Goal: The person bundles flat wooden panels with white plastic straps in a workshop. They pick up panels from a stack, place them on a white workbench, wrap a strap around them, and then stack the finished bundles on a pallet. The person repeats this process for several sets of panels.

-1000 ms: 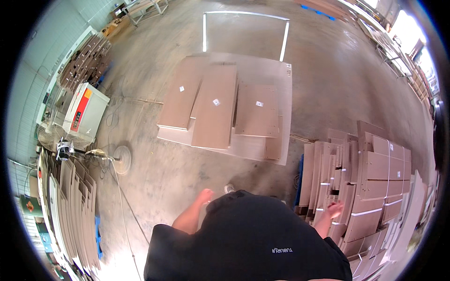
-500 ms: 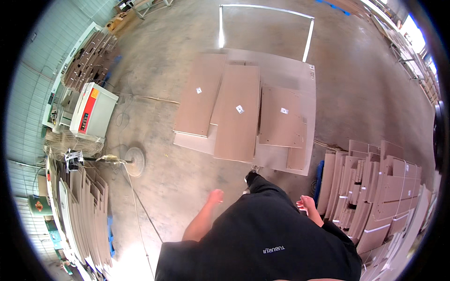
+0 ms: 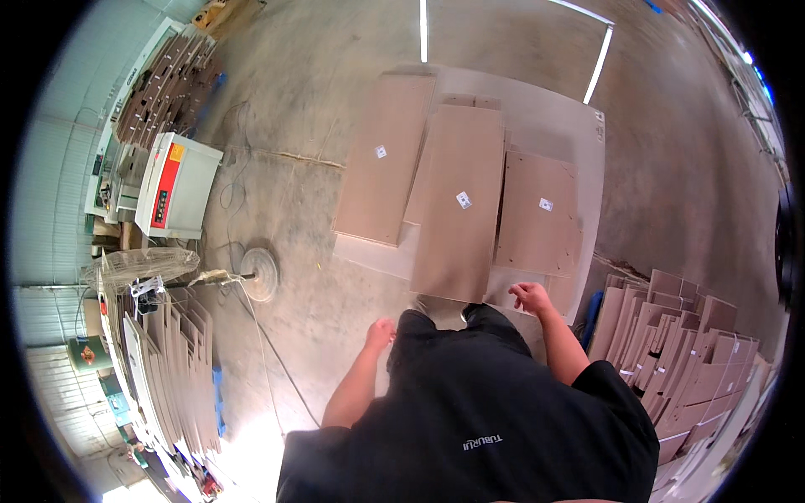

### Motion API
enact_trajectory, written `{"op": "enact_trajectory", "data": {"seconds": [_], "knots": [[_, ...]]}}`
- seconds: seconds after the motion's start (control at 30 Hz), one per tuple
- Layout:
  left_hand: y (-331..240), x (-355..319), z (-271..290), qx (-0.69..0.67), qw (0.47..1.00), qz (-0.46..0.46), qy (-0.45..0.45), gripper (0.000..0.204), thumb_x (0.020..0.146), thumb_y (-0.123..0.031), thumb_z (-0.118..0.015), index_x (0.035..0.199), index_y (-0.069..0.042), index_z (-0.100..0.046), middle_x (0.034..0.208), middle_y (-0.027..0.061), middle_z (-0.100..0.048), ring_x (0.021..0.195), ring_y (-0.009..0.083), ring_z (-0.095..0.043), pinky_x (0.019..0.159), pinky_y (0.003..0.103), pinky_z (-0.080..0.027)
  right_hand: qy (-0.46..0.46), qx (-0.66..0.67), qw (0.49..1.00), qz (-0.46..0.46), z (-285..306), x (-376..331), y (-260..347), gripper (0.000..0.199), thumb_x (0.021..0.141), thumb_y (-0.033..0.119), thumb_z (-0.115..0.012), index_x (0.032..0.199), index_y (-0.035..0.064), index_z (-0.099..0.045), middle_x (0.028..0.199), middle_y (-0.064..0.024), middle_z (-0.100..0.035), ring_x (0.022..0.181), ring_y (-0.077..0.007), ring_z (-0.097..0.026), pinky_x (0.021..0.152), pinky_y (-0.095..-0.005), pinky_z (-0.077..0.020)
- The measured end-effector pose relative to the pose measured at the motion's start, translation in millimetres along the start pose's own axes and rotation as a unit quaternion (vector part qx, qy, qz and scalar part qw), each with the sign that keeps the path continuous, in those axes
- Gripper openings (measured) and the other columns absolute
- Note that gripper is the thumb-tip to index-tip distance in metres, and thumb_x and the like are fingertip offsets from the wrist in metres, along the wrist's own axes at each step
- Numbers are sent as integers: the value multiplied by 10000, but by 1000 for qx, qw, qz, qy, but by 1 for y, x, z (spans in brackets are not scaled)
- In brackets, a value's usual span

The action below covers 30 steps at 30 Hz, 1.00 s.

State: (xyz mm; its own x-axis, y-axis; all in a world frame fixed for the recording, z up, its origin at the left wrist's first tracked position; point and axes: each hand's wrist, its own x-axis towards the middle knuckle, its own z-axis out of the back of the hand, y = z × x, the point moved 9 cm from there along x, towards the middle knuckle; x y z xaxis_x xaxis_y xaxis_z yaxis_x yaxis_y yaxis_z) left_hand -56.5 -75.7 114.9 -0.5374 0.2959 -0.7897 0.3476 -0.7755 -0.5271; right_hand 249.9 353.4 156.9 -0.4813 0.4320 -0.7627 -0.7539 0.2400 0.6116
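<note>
Cardboard sheets [image 3: 457, 201] lie flat on the floor [image 3: 319, 109] at centre frame, just above my right hand [image 3: 530, 297], whose grip hangs loose and empty. My left hand [image 3: 380, 333], lower left of them, looks loosely curled, holding nothing.

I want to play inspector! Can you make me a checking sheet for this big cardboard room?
Surface: grey concrete floor, dusty.
Job's things: three flat cardboard sheets lying on a larger board ahead of the feet.
Clutter: stacks of folded cardboard on the right, more on the left.
Hands: left hand and right hand both empty, fingers loose.
Cables: a cord trailing past a pedestal fan.
Surroundings: white and red machine.
</note>
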Motion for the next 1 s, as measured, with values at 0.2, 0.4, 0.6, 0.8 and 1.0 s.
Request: {"op": "enact_trajectory", "data": {"seconds": [0.2, 0.4, 0.6, 0.8, 1.0], "knots": [[-65, 81, 43, 134, 983, -86, 96, 291, 993, -305, -574, 1080, -65, -714, 779, 76, -702, 655, 185, -672, 645, 349, -545, -85, 86, 989, -79, -31, 0, -46, 560, 1017, 567, -552, 1041, 55, -777, 619, -40, -603, 447, -118, -499, 431, -272, -386], [-65, 242, 131, 322, 923, -139, 157, 314, 961, -337, -527, 1064, -115, -724, 836, 119, -733, 711, 247, -703, 726, 399, -561, -125, 285, 914, -262, -152, -85, -121, 472, 1004, 582, -577, 955, 120, -659, 687, -19, -595, 502, -113, -508, 428, -255, -382], [-95, 369, 237, 277, 956, -98, 11, 346, 959, -339, -543, 1034, -43, -705, 925, 187, -732, 837, 373, -697, 773, 464, -551, -50, -37, 985, -162, -283, -105, -104, 459, 1015, 523, -568, 1049, 70, -635, 885, -112, -672, 839, -299, -663, 771, -448, -534], [-95, 322, 272, 95, 980, -174, 37, 259, 963, -307, -605, 958, -56, -670, 858, 147, -722, 824, 294, -697, 788, 449, -545, 32, -49, 984, -171, -323, -11, 28, 482, 1006, 537, -576, 1103, 66, -618, 956, -126, -659, 908, -302, -643, 816, -444, -519], [38, 209, 278, 54, 996, -65, 3, 326, 941, -332, -514, 822, -88, -694, 772, 165, -706, 758, 337, -710, 694, 505, -545, 130, -157, 975, -91, -356, 105, 149, 515, 997, 550, -583, 1158, 62, -601, 1028, -139, -645, 977, -305, -623, 861, -440, -504]]}}
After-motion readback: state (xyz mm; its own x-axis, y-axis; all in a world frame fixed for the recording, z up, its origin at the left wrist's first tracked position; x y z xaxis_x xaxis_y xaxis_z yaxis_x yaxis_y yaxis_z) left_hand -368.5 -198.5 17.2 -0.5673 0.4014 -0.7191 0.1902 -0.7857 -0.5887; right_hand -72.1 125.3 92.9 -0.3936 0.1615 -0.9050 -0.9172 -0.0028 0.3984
